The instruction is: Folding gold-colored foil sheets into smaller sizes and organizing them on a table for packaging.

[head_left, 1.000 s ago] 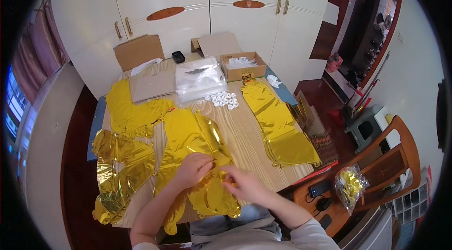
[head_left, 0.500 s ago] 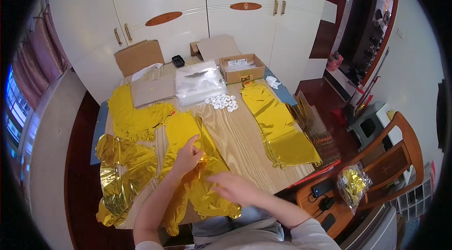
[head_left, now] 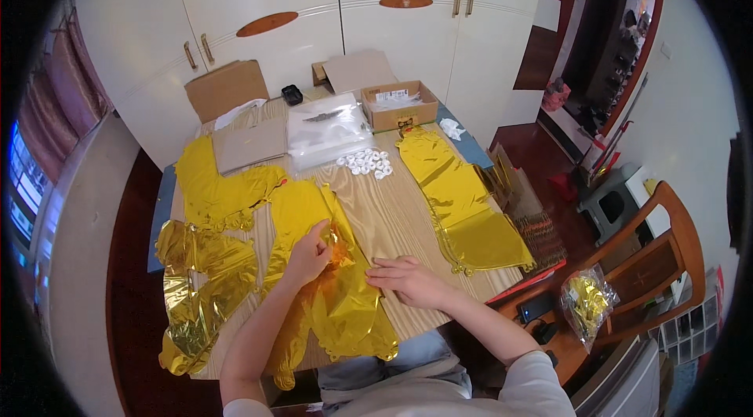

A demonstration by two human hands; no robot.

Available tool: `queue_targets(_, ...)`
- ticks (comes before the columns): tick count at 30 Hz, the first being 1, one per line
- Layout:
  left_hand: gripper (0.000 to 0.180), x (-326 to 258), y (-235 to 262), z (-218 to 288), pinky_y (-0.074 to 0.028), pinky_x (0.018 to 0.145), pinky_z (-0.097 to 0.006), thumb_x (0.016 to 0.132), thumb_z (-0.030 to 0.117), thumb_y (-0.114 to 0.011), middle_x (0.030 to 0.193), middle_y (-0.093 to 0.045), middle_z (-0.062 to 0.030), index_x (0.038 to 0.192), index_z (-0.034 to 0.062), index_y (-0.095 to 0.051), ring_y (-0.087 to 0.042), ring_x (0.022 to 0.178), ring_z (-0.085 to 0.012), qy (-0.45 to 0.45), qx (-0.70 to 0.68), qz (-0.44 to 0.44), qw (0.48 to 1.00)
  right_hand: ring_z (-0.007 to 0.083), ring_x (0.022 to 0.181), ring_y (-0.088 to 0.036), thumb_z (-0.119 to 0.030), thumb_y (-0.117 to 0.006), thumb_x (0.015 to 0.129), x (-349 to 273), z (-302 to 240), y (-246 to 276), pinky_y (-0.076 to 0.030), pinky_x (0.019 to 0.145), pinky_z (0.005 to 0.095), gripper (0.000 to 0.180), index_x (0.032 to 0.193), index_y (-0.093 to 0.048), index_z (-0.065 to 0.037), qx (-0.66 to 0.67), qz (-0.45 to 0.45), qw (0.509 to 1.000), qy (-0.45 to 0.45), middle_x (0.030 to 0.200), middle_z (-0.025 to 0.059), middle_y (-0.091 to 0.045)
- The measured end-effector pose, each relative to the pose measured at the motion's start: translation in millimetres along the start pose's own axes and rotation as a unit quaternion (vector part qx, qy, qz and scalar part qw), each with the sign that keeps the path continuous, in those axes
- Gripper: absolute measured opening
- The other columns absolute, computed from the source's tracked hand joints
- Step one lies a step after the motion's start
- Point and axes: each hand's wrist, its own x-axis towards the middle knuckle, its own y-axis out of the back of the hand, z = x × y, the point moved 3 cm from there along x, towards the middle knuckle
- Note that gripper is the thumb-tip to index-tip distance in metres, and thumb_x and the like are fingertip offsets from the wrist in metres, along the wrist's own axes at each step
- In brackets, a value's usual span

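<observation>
A flat, uninflated gold foil balloon [head_left: 353,323] lies in front of me, creased and reaching over the near table edge. My left hand [head_left: 308,258] rests on its middle, one finger stretched out away from me. Beside that hand the foil shows orange reflections. My right hand [head_left: 409,281] lies flat at the balloon's right edge, fingers extended, partly over the bare wood. More gold foil sheets lie around: one at the far left [head_left: 220,182], a shinier crumpled one at the near left [head_left: 205,284], and a long one on the right [head_left: 463,205].
Small white rings [head_left: 366,162] lie beyond my hands, beside a stack of clear plastic bags [head_left: 328,134]. Behind stand an open cardboard box [head_left: 404,112] and a small black tray [head_left: 291,94]. A wooden chair [head_left: 667,260] to the right carries a bag of gold foil [head_left: 587,299].
My right hand has moved away from me and flattened at the balloon's right edge. My left hand has shifted slightly left and stays on the foil. The view has shifted a little.
</observation>
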Motion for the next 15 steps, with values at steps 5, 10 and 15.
queue_targets(5,0.062,-1.8,1.2,2.0,-0.045,0.062,-0.028,0.084,0.008,-0.063,0.069,-0.057,-0.0038,0.142,0.0069,-0.042,-0.054,0.061,-0.0142,0.014,-0.009,-0.006,1.000,0.0205,0.128,-0.051,0.003,-0.059,0.074,-2.7,0.8,-1.8,-0.038,0.099,0.0380,0.044,0.115,-0.067,-0.012,0.003,0.016,1.000,0.013,0.127,0.0037,-0.063)
queue_targets(10,0.063,-1.5,1.4,-2.1,-0.045,0.061,-0.028,0.082,0.008,-0.064,0.068,-0.056,-0.0042,0.141,0.0082,-0.043,-0.054,0.060,-0.0143,-0.006,-0.021,0.001,1.000,0.0186,0.121,-0.056,0.002,-0.060,0.072,-4.7,-0.3,-1.8,-0.040,0.099,0.0379,0.041,0.109,-0.070,-0.010,-0.003,0.028,0.999,0.023,0.120,0.0036,-0.066)
queue_targets(15,0.062,-2.0,1.4,-1.9,-0.046,0.063,-0.030,0.081,0.007,-0.064,0.072,-0.056,-0.0066,0.140,0.0084,-0.044,-0.055,0.065,-0.0174,-0.022,0.000,0.007,1.000,0.0178,0.120,-0.057,0.000,-0.061,0.072,-5.8,-3.6,-2.0,-0.040,0.100,0.0386,0.039,0.108,-0.071,-0.010,-0.027,0.025,0.999,0.025,0.118,0.0033,-0.068)
